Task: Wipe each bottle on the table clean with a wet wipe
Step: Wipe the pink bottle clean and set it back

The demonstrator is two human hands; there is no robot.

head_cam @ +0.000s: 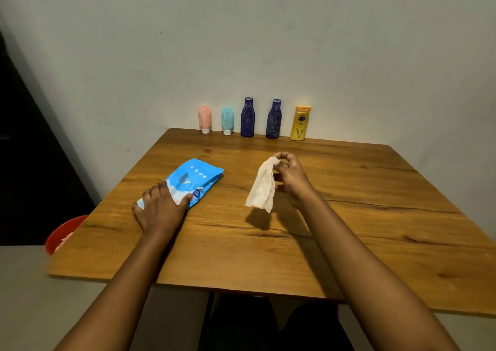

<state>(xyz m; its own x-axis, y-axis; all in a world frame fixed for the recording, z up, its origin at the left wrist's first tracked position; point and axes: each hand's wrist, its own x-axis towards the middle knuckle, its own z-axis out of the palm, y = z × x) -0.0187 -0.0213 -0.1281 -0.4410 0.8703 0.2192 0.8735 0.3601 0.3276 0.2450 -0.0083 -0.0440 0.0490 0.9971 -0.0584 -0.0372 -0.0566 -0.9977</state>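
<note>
Several bottles stand in a row at the table's far edge against the wall: a pink tube [205,119], a teal tube [227,120], two dark blue bottles [247,117] [273,119] and a yellow bottle [301,122]. My right hand [290,175] pinches a white wet wipe [262,187] by its top corner, so the wipe hangs above the table's middle. My left hand [161,207] presses flat on the near end of a blue wipes packet [192,180] lying on the table.
The wooden table [349,216] stands against a pale wall. A red bowl [63,234] sits below the table's left edge. A dark doorway lies at the far left.
</note>
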